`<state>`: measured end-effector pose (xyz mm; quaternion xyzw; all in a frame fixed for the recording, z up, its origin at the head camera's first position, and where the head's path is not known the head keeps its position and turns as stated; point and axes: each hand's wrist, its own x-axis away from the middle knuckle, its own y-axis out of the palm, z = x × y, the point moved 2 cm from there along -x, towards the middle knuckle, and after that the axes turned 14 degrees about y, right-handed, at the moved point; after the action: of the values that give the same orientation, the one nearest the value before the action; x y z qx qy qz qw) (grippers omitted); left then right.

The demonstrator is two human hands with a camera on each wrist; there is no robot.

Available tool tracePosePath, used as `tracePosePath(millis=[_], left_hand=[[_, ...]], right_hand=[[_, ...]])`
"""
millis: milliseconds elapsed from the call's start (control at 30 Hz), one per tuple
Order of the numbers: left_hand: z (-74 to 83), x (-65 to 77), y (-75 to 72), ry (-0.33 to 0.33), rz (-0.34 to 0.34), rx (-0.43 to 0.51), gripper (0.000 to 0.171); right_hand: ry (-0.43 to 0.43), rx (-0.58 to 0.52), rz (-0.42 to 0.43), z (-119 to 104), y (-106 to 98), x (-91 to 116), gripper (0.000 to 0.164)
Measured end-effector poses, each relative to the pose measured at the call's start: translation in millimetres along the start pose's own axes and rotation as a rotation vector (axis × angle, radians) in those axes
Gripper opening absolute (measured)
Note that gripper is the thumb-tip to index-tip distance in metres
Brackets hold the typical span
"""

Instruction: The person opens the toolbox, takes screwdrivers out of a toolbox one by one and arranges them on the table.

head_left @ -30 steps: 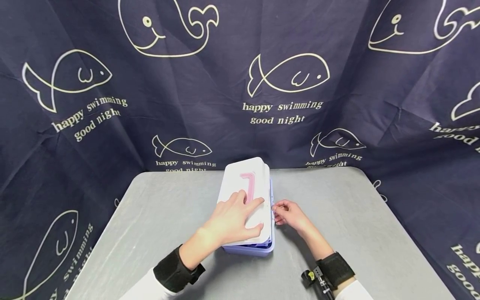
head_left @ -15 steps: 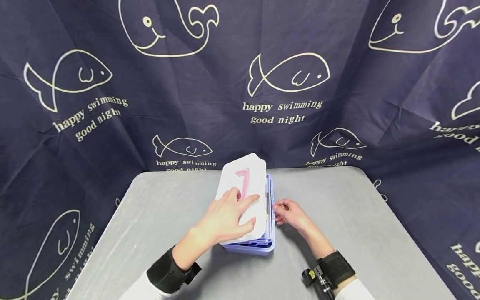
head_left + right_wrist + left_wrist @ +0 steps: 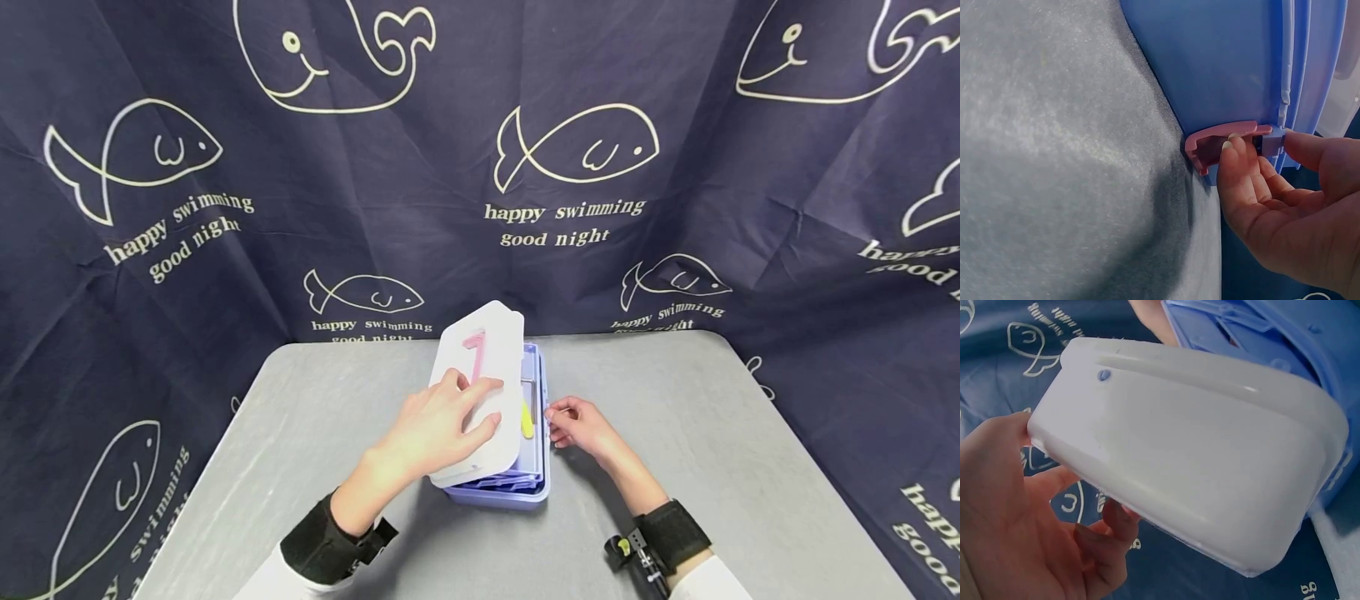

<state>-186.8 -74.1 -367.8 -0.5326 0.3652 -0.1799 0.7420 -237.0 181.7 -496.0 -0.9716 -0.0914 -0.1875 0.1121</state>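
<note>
A blue-violet storage box (image 3: 498,499) stands on the table, its white lid (image 3: 504,433) raised on the right side and tilted to the left. My left hand (image 3: 431,421) lies over the lid, thumb and index finger spread on top, other fingers curled at the pink handle (image 3: 478,350). Seen from below in the left wrist view, the white lid (image 3: 1185,456) hides part of that grip. At the box's right side my right hand (image 3: 581,429) pinches the rim by a pink latch (image 3: 1225,131), thumb on the rim, fingertips at the latch.
Inside the box an upper tray (image 3: 532,458) holds a yellow-handled item (image 3: 527,421) and a thin metal rod (image 3: 534,400). The grey table (image 3: 352,417) ends at a dark blue curtain (image 3: 450,167) printed with fish.
My left hand has moved left and lifted the lid's right side further, so more of the tray and the yellow item shows. The right hand has stayed at the rim.
</note>
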Motion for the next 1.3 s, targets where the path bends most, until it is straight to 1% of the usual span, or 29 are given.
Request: tracePosePath(millis=[133,200,367,533,633,733,800,967,1033,1300], left_hand=[[-7.3,3.8,-6.3,-0.023,-0.010,0.052,0.042],[-11.6,6.0,-10.3,-0.034,-0.004,0.070,0.043],[-23.7,14.7,-18.7,-0.054,0.041,0.105,0.050],[-37.0,26.6,-21.5,-0.046,0.081,0.163,0.055],[-45.7,34.7,-22.9,-0.064,0.100,0.210,0.055],[-54.7,42.8,-24.5,-0.090,0.128,0.250,0.054],[-60.7,47.1,-25.1,-0.091,0.156,0.277,0.053],[-73.7,53.8,-25.6,-0.059,0.219,0.395,0.050],[-76.9,56.1,-26.5,-0.057,0.232,0.433,0.048],[-89.7,66.8,-25.4,-0.067,0.288,0.506,0.037]], right_hand=[[-0.007,-0.004,-0.008,0,0,1,0.029],[-0.005,-0.006,-0.005,0,-1,1,0.029],[0.005,-0.008,0.009,0,-4,-1,0.028],[0.007,-0.008,0.009,-1,-5,-1,0.026],[0.008,-0.012,0.001,-2,-4,-1,0.027],[0.012,-0.019,-0.010,-1,-4,0,0.028],[0.015,-0.022,-0.017,-1,-3,0,0.029],[0.015,-0.026,-0.022,0,-3,0,0.029],[0.014,-0.026,-0.023,0,-3,0,0.030],[0.025,-0.018,-0.031,0,0,0,0.033]])
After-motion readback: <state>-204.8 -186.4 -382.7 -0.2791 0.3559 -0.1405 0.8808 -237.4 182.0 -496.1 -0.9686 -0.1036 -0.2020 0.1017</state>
